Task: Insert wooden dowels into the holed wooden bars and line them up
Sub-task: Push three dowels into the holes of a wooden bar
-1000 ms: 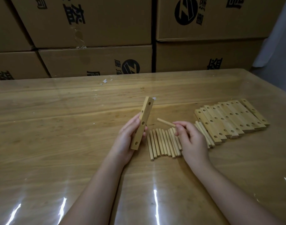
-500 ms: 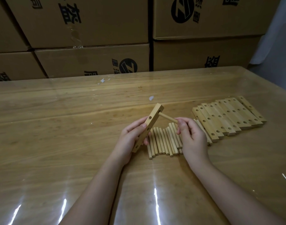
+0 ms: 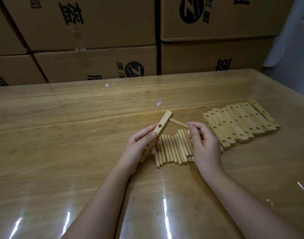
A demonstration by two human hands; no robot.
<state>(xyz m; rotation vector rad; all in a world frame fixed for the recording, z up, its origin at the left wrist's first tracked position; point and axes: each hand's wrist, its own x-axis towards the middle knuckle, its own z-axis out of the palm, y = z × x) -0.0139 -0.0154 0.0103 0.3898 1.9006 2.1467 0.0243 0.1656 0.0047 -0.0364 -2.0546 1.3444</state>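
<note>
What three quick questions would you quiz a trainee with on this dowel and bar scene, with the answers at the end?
1. True or false: the left hand holds the holed bar perfectly level.
2. The dowel pinched by the right hand meets the bar near: A its upper end, B its middle, C its lower end.
3. On which side of the loose dowels do the spare bars lie?
Key: 1 false, it is tilted up; 2 A; 3 the person's right.

Bare forearms, seen from above
The left hand [image 3: 139,149] and right hand [image 3: 206,147] are left uncovered; both forearms are bared.
</note>
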